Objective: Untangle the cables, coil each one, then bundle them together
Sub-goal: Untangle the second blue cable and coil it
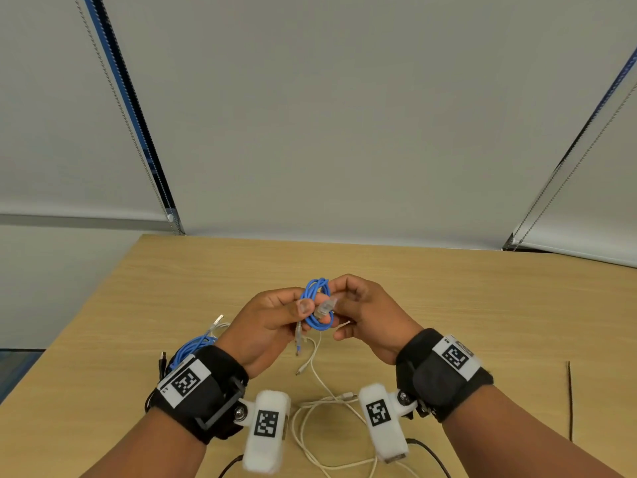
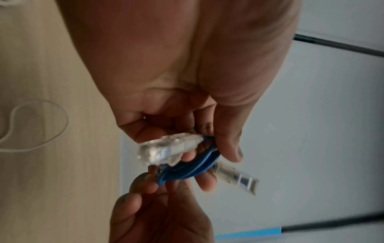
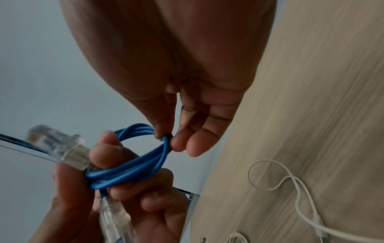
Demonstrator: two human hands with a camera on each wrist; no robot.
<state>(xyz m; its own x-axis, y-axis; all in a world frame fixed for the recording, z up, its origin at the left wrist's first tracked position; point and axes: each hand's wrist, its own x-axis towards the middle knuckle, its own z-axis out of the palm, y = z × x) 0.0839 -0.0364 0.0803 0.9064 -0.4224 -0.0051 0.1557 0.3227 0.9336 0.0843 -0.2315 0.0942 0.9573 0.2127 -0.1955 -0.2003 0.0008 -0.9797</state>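
Observation:
Both hands hold a small blue cable coil (image 1: pixel 320 317) above the table's middle. My left hand (image 1: pixel 303 313) grips the coil's near side, thumb on top. My right hand (image 1: pixel 339 301) pinches the far loops between thumb and fingertips. In the right wrist view that pinch (image 3: pixel 168 139) sits on the bend of the blue coil (image 3: pixel 129 171). One clear plug (image 1: pixel 325 307) sticks out across the coil. A second clear plug (image 1: pixel 299 336) hangs below my left hand. The left wrist view shows the blue coil (image 2: pixel 187 171) edge-on under my left hand (image 2: pixel 209 154).
A second blue coil (image 1: pixel 191 346) lies on the wooden table (image 1: pixel 448 298) behind my left wrist, with a black plug (image 1: pixel 162 360) beside it. Loose white cables (image 1: pixel 320 408) sprawl between my wrists. Black leads (image 1: pixel 429 455) run off the near edge. Window blinds hang behind the table.

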